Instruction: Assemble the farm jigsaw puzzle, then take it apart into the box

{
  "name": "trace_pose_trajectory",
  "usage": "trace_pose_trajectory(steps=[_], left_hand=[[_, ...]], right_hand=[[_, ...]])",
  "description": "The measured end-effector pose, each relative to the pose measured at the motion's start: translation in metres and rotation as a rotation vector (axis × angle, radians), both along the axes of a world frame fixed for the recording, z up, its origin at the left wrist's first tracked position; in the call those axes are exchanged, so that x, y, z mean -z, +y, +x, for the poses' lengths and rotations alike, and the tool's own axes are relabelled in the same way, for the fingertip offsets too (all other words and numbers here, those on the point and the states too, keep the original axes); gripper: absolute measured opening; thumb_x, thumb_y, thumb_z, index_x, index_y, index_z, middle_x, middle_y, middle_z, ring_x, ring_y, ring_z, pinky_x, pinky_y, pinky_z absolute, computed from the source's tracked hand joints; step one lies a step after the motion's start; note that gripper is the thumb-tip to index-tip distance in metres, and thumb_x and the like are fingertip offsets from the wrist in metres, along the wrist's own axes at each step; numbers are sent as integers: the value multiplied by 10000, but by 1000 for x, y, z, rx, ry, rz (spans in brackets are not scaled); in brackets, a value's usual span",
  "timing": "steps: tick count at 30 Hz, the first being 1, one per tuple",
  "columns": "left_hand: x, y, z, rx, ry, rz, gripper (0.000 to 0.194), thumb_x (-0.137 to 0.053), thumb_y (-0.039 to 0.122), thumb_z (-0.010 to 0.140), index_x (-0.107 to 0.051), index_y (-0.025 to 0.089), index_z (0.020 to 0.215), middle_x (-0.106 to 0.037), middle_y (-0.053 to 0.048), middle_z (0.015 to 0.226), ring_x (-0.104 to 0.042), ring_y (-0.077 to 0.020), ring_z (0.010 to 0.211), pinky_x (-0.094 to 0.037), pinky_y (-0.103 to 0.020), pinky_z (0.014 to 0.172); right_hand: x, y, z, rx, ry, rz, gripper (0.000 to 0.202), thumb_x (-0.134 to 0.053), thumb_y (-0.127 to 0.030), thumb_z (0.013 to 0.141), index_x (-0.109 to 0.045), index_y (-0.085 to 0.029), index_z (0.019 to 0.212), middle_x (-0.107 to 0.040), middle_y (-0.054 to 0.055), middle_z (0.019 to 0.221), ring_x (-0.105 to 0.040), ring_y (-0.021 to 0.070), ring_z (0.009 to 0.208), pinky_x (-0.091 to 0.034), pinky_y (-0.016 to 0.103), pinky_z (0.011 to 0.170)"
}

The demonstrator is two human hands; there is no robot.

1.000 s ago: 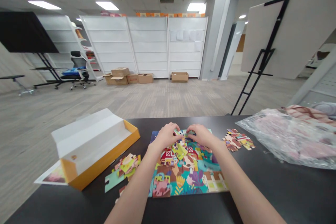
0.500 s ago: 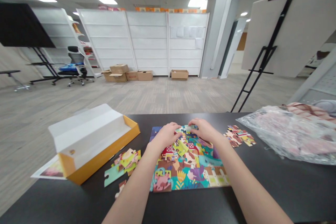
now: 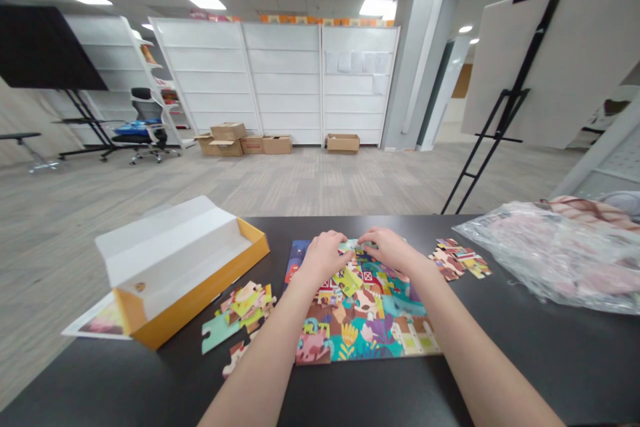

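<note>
A colourful jigsaw puzzle (image 3: 367,330) lies on the black table, with a few loose pieces on top of it. My left hand (image 3: 327,255) rests at its upper part, fingers bent around a pale green piece (image 3: 352,244) near the top edge. From the other side my right hand (image 3: 385,248) has its fingertips pressed on the same pale area. Both hands nearly meet there, and their fingertips partly cover the pieces. A yellow-green piece (image 3: 347,281) lies on the puzzle just below my hands.
An open yellow box (image 3: 200,297) stands at the left over a printed sheet (image 3: 97,320). Loose pieces (image 3: 247,307) are heaped beside it. More pieces (image 3: 457,259) lie right of the puzzle, near a clear plastic bag (image 3: 555,260).
My left hand has shifted slightly right, closer to my right hand, at the top of the puzzle. The camera view has moved a little.
</note>
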State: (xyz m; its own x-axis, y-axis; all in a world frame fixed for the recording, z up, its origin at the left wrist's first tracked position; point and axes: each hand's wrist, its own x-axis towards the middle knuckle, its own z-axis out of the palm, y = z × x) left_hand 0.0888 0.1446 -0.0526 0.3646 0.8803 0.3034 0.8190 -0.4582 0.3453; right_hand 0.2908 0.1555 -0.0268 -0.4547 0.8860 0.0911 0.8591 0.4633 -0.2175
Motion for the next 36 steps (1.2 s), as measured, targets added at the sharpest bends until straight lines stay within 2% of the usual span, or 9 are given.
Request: trace_pose_trajectory(steps=[8, 11, 15, 19, 23, 26, 29, 33, 36], left_hand=[[0, -2, 4, -35, 27, 19, 290, -619, 363, 877, -691, 176, 1085, -705, -100, 1069, -656, -268, 1007, -508, -361, 892], [-3, -2, 2, -20, 32, 6, 321, -603, 394, 890, -695, 171, 1102, -705, -110, 1102, -654, -280, 1031, -504, -382, 915], [-5, 1, -8, 69, 38, -43, 383, -617, 440, 884, -701, 179, 1151, -706, -104, 1186, -659, -280, 1072, -498, -380, 965], [-3, 5, -14, 146, 26, -82, 379, -612, 369, 880, -695, 176, 1196, -692, -106, 1264, -636, -278, 1167, -472, -377, 1033], [-2, 10, -17, 166, -13, -108, 366, -597, 303, 875, -688, 184, 1208, -695, -92, 1276, -621, -269, 1203, -460, -383, 1059], [-12, 11, -24, 131, -67, -110, 342, -530, 260, 904, -672, 197, 1209, -707, -69, 1246, -639, -223, 1167, -477, -343, 1031], [-30, 3, -35, 60, -112, -95, 305, -467, 266, 935, -671, 185, 1147, -724, -74, 1161, -660, -211, 1092, -505, -331, 967], [-51, -29, -44, 26, -31, -113, 218, -575, 321, 885, -703, 199, 1012, -733, -81, 1046, -668, -259, 1003, -511, -380, 915], [-58, -57, -42, 5, 30, -128, 194, -601, 317, 870, -700, 198, 988, -725, -81, 1034, -649, -271, 1007, -501, -388, 909]], right_hand=[[18, 8, -1, -60, 21, 45, 364, -516, -121, 887, -771, -239, 1120, -703, 87, 1181, -654, 235, 1065, -469, 318, 968], [16, 8, 1, -61, 65, 40, 352, -526, -127, 889, -750, -203, 1149, -710, 99, 1191, -655, 239, 1085, -471, 324, 980], [10, 6, 4, -35, 120, 59, 343, -556, -191, 905, -703, -171, 1214, -709, 112, 1216, -649, 249, 1124, -469, 332, 991], [9, 6, 6, -35, 86, 26, 268, -603, -200, 874, -746, -187, 1100, -736, 93, 1140, -675, 243, 1047, -493, 311, 925], [10, 7, 7, -32, 92, 18, 250, -600, -194, 880, -755, -204, 1076, -744, 78, 1120, -684, 234, 1012, -496, 305, 900], [10, 6, 7, -31, 92, 20, 251, -601, -193, 882, -756, -209, 1080, -739, 86, 1139, -681, 241, 1041, -490, 310, 920], [10, 6, 6, -31, 93, 10, 247, -597, -180, 886, -756, -211, 1072, -733, 91, 1150, -675, 240, 1055, -485, 311, 937], [5, 6, 6, -45, 145, 24, 224, -578, -211, 911, -753, -199, 1050, -735, 102, 1120, -669, 234, 1058, -484, 325, 950], [-4, 2, 5, -20, 207, 60, 223, -559, -221, 924, -747, -177, 1037, -734, 109, 1105, -669, 228, 1038, -479, 336, 950]])
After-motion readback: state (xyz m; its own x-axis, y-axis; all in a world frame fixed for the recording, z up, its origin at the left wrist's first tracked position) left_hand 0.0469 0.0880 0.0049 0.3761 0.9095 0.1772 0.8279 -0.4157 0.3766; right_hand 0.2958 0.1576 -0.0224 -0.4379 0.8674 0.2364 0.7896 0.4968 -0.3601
